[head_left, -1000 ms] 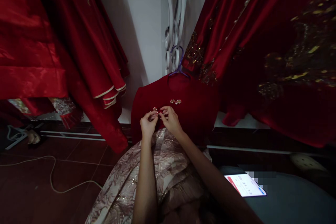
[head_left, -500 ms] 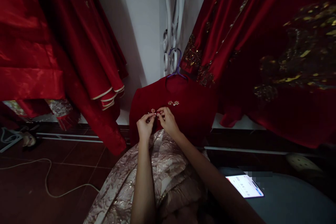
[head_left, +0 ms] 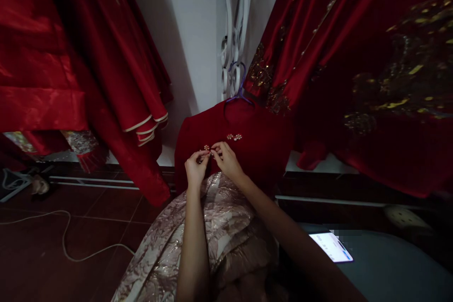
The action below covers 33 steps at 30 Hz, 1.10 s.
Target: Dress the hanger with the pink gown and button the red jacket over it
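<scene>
A dark red top (head_left: 269, 151) hangs by its neck on a purple hanger (head_left: 242, 90). Across its chest sits a flower-shaped beaded clasp (head_left: 234, 137). Lower down, a second beaded clasp (head_left: 206, 147) shows in part above my fingers. My left hand (head_left: 196, 167) pinches at this lower clasp, fingertips closed. From the right, my right hand (head_left: 226, 159) meets it, thumb and fingers pressed together on the clasp's other side. The fingertips of both hands nearly touch and cover most of what they hold. Below them spreads a shiny patterned pinkish skirt (head_left: 219, 226).
Red garments (head_left: 141, 80) hang at left, and a sequinned red garment (head_left: 396, 75) at right. White curled metalwork (head_left: 230, 33) stands behind the hanger. A lit phone (head_left: 332, 247) lies on a grey-blue surface (head_left: 389, 264). A pale cable (head_left: 67, 236) crosses the tiled floor.
Both hands stay at the lower clasp with only slight finger movement. The view has shifted a little.
</scene>
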### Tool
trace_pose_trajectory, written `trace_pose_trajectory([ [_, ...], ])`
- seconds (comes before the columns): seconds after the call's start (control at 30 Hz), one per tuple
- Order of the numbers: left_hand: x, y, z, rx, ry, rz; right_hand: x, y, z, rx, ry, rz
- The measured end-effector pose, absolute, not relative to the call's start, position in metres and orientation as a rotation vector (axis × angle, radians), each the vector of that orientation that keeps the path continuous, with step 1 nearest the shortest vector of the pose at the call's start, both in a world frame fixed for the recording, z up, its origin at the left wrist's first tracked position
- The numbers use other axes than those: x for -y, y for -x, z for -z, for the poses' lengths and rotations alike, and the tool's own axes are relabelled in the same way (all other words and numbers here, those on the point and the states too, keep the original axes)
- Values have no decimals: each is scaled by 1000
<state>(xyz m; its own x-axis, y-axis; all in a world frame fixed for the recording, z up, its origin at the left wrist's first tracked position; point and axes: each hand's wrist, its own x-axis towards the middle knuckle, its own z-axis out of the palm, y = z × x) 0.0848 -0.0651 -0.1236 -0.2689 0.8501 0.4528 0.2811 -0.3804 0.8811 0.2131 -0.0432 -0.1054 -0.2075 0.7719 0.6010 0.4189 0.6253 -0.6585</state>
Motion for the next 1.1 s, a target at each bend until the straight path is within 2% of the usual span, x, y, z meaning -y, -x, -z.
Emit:
trace_pose_trajectory([
  [0.3, 62, -86, 129, -1341, -1498, -1689, 40, -214, 98, 1910, 1021, -366],
  [0.47, 58, -86, 135, -1268, -1485, -1664, 41, -233, 74, 2054, 1296, -306],
  [0.53, 57, -83, 137, -1280, -1494, -1676, 47, -249, 62, 2114, 1379, -365],
  [0.63, 58, -75, 142, -1439, -1506, -1584, 65, -276, 53, 2133, 1389, -637],
  [0.83, 64, -65, 160, -1738, -1485, -1007, 91, -304, 80, 1988, 1394, -1003],
  [0.93, 65, -65, 163, -1745, -1456, -866, 86, -305, 101, 1954, 1476, -994],
  [1.1, 68, -67, 152, -1821, -1485, -866, 75, -302, 121, 2118, 1463, -862],
])
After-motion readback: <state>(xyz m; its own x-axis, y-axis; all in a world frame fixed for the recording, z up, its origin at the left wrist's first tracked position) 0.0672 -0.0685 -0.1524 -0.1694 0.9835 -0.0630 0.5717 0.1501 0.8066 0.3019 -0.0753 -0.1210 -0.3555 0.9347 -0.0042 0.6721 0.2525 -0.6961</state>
